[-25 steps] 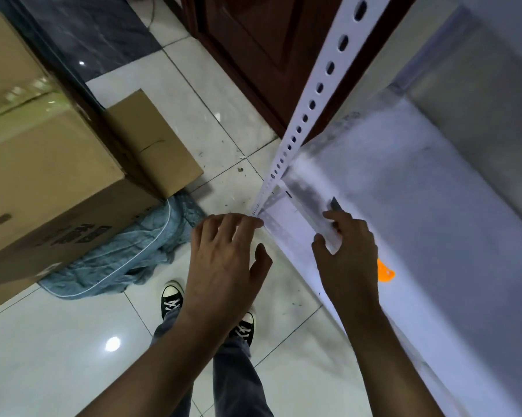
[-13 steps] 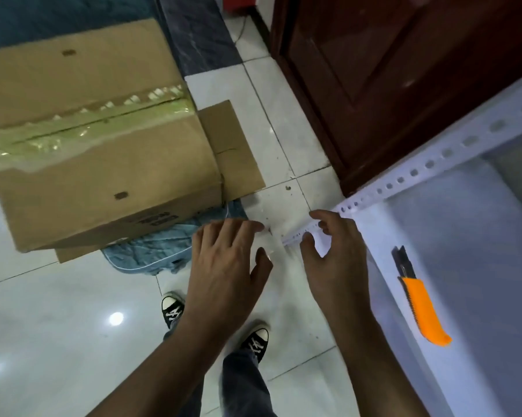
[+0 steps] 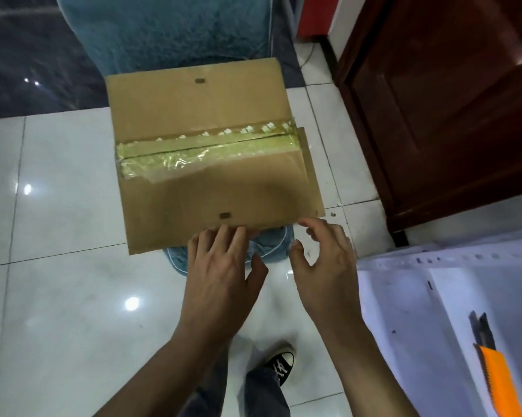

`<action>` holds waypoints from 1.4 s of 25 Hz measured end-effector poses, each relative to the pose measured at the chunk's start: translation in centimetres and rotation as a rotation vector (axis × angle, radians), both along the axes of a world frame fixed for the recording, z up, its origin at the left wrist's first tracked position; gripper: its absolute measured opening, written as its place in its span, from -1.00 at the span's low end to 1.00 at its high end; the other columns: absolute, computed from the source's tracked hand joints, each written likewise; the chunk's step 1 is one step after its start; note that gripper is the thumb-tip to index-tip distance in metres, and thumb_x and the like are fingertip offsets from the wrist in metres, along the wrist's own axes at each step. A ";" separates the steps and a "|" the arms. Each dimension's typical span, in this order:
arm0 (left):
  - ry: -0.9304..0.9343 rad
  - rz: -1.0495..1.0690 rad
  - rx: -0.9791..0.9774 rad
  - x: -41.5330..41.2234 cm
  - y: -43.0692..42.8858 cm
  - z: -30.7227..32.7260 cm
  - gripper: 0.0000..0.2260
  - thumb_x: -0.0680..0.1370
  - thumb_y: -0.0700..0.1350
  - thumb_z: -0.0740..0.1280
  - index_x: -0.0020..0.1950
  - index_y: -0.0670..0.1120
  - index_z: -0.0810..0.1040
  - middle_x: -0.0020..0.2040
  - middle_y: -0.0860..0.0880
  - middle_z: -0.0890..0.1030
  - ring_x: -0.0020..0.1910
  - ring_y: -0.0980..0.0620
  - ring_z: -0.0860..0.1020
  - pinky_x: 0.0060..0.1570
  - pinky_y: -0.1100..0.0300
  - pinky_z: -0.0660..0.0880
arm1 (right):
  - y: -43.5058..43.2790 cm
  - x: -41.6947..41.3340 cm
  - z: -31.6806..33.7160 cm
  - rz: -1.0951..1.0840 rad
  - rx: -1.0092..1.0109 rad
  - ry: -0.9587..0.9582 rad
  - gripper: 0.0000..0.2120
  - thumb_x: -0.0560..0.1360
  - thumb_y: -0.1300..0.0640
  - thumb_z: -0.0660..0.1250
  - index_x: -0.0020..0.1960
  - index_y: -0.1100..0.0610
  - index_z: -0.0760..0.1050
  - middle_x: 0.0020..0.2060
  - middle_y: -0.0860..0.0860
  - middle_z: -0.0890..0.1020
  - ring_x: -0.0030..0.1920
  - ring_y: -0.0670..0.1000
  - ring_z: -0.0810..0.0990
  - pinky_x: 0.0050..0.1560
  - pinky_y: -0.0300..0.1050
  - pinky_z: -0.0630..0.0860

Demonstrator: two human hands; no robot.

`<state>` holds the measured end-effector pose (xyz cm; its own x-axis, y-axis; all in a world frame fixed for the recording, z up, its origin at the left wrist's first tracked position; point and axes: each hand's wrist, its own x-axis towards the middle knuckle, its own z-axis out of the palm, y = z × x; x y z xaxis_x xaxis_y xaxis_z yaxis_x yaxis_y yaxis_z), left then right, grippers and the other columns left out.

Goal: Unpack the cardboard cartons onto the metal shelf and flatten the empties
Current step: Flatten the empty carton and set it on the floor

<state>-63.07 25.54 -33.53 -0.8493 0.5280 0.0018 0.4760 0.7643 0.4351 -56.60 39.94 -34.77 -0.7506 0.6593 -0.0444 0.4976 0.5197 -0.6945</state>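
Note:
A brown cardboard carton (image 3: 193,194) stands on the tiled floor in front of me, its top flaps closed, with yellowish tape along the centre seam that looks slit. My left hand (image 3: 223,275) reaches to the carton's near edge with its fingers straight, fingertips at or just over the edge. My right hand (image 3: 325,266) hovers beside it, a little right of the carton's near corner, fingers loosely spread and holding nothing. The white metal shelf (image 3: 410,311) is at the lower right. On it lies an orange utility knife (image 3: 494,365).
A flat piece of cardboard (image 3: 310,176) sticks out under the carton on the right. Blue cloth (image 3: 268,248) lies beneath the carton's near edge. A dark wooden door (image 3: 452,115) stands at the right, a teal fuzzy mat (image 3: 163,28) behind the carton.
My view has swung left from the shelf to the carton. My right hand has left the shelf's corner, and both hands have moved toward the carton's near edge. The knife stays on the shelf.

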 end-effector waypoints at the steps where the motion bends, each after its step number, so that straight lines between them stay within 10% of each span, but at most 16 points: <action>1: -0.003 0.017 -0.011 -0.7 -0.8 0.0 -0.61 0.53 0.07 0.29 0.30 -0.06 0.51 0.26 -0.08 0.59 0.25 -0.18 0.51 0.29 -0.17 0.44 | -0.8 -0.8 -0.1 0.013 -0.009 -0.005 -0.67 0.56 0.07 0.39 0.31 -0.04 0.50 0.18 -0.05 0.57 0.17 -0.05 0.49 0.19 -0.01 0.53; 20: 0.078 0.105 0.042 -12.6 -8.9 -1.3 -0.76 0.51 -0.08 0.32 0.16 -0.08 0.57 0.10 -0.06 0.58 0.04 -0.14 0.47 0.08 -0.02 0.38 | -9.6 -15.0 -2.0 0.323 0.332 -0.082 -0.53 0.64 -0.02 0.20 0.52 0.05 0.33 0.47 0.04 0.40 0.46 0.06 0.32 0.48 0.05 0.22; 26: 0.051 0.116 0.069 -15.8 -9.5 -1.6 -0.73 0.57 -0.09 0.25 0.24 -0.07 0.55 0.21 -0.08 0.56 0.14 -0.17 0.45 0.16 -0.05 0.39 | -10.0 -15.6 -4.8 0.376 0.424 -0.167 -0.39 0.68 -0.16 0.01 0.66 0.04 0.03 0.64 0.02 0.09 0.63 0.02 -0.02 0.60 0.18 0.01; 35: 0.089 -0.147 -0.131 -25.2 -8.0 -1.3 -0.35 0.52 0.17 0.36 0.56 0.04 0.25 0.54 -0.15 0.27 0.54 -0.24 0.17 0.48 -0.17 0.18 | -9.9 -16.2 -5.1 0.370 0.460 -0.218 -0.37 0.63 -0.15 0.10 0.64 0.04 0.13 0.62 0.02 0.15 0.63 -0.01 0.00 0.60 0.17 0.01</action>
<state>-88.32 17.53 -34.84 -0.7627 0.6468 -0.0031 0.6187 0.7309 0.2880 -72.78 30.08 -39.84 -0.9382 0.3459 0.0045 0.3328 0.9061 -0.2613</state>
